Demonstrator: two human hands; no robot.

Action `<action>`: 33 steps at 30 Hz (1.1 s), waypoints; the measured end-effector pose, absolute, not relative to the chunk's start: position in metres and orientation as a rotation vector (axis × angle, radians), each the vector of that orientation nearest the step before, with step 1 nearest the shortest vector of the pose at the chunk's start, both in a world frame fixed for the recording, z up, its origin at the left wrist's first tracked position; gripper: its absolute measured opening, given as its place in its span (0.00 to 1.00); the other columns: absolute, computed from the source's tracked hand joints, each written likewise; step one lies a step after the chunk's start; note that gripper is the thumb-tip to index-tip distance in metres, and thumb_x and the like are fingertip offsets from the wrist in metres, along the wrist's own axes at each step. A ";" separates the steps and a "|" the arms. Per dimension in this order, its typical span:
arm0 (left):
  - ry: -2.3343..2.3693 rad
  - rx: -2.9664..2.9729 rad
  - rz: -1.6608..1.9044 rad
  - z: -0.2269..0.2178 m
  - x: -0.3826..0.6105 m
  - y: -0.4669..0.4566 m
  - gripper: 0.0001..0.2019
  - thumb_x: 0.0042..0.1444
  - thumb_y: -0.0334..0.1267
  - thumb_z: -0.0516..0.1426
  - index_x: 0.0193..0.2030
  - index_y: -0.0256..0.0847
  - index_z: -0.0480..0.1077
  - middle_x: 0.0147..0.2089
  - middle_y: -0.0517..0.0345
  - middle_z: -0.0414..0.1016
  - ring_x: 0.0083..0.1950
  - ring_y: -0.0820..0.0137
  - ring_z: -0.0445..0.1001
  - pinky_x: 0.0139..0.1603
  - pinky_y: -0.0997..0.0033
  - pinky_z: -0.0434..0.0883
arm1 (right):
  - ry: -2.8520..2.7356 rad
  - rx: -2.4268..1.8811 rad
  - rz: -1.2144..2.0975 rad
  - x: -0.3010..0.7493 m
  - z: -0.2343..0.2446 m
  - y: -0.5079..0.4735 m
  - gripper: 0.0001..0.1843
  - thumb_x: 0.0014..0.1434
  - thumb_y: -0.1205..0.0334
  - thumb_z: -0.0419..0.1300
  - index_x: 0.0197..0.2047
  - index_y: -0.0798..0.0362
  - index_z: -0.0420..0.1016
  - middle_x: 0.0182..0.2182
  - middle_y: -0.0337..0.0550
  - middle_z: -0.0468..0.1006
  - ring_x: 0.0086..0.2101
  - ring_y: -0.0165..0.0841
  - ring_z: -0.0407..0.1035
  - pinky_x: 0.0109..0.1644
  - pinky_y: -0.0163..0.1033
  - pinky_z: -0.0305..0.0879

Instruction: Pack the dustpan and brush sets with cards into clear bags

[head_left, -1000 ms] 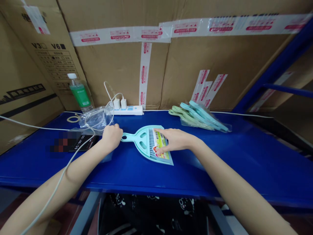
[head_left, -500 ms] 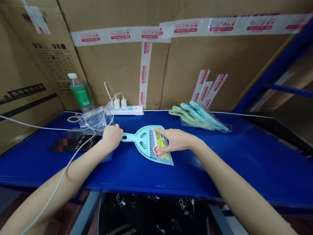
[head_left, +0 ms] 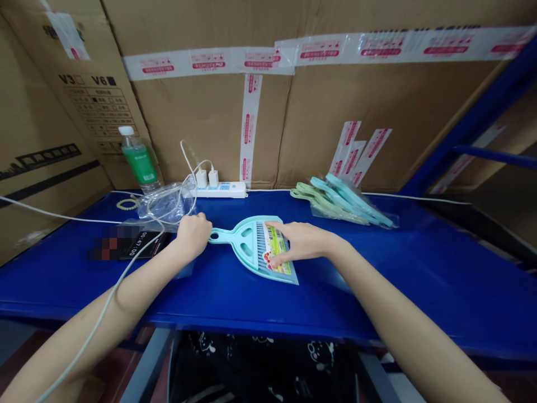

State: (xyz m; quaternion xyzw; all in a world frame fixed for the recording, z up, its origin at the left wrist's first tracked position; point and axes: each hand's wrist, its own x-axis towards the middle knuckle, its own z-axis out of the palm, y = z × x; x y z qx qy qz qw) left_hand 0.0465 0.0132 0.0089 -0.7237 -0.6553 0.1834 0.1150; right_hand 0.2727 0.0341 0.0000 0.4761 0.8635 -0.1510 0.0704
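A small light-blue dustpan (head_left: 250, 246) with a colourful label lies flat on the blue table (head_left: 419, 274), its handle pointing left. My left hand (head_left: 193, 233) is closed in a fist at the end of the handle, next to a clear plastic bag. My right hand (head_left: 300, 240) rests on the labelled pan end, fingers pressed onto it and thumb at the near edge.
A bundle of blue and green dustpan sets (head_left: 342, 201) in plastic lies at the back right. A white power strip (head_left: 218, 189) with chargers, a green-labelled bottle (head_left: 138, 159) and crumpled clear plastic (head_left: 161, 204) stand at the back left. Cardboard boxes (head_left: 319, 112) wall the rear.
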 end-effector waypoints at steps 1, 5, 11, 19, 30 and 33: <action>-1.921 -2.120 0.537 0.009 0.046 0.014 0.18 0.53 0.19 0.47 0.44 0.27 0.74 0.45 0.34 0.73 0.48 0.56 0.75 0.42 0.65 0.68 | 2.592 1.435 -0.455 0.273 0.000 0.034 0.58 0.42 0.33 0.59 0.68 0.55 0.46 0.55 0.59 0.68 0.50 0.54 0.65 0.49 0.51 0.61; -1.922 -2.111 0.539 0.008 0.046 0.015 0.19 0.53 0.19 0.46 0.45 0.28 0.74 0.45 0.35 0.73 0.48 0.57 0.75 0.42 0.65 0.68 | 2.567 1.453 -0.459 0.272 0.001 0.033 0.58 0.42 0.31 0.59 0.68 0.54 0.46 0.54 0.60 0.69 0.50 0.54 0.65 0.49 0.51 0.61; -1.927 -2.100 0.526 0.008 0.046 0.014 0.19 0.53 0.20 0.46 0.45 0.30 0.74 0.45 0.36 0.73 0.48 0.59 0.75 0.42 0.66 0.68 | 2.570 1.454 -0.466 0.272 0.001 0.034 0.59 0.41 0.30 0.58 0.68 0.54 0.45 0.54 0.61 0.68 0.50 0.55 0.65 0.48 0.51 0.61; -1.927 -2.107 0.518 0.008 0.046 0.014 0.19 0.53 0.20 0.46 0.45 0.29 0.74 0.44 0.36 0.73 0.48 0.58 0.74 0.42 0.66 0.67 | 2.572 1.449 -0.455 0.272 0.000 0.035 0.59 0.42 0.30 0.58 0.69 0.51 0.43 0.53 0.61 0.68 0.50 0.55 0.65 0.48 0.51 0.61; -1.925 -2.113 0.530 0.008 0.046 0.014 0.18 0.53 0.20 0.47 0.45 0.29 0.74 0.45 0.36 0.73 0.48 0.58 0.74 0.42 0.66 0.67 | 2.557 1.459 -0.443 0.271 0.000 0.035 0.59 0.43 0.32 0.59 0.69 0.52 0.42 0.54 0.61 0.68 0.50 0.54 0.65 0.49 0.51 0.61; -1.923 -2.114 0.525 0.008 0.046 0.014 0.18 0.53 0.19 0.47 0.44 0.28 0.74 0.44 0.35 0.73 0.48 0.58 0.75 0.42 0.67 0.67 | 2.551 1.465 -0.454 0.271 0.001 0.034 0.58 0.43 0.32 0.59 0.69 0.52 0.43 0.54 0.61 0.68 0.50 0.54 0.65 0.48 0.51 0.61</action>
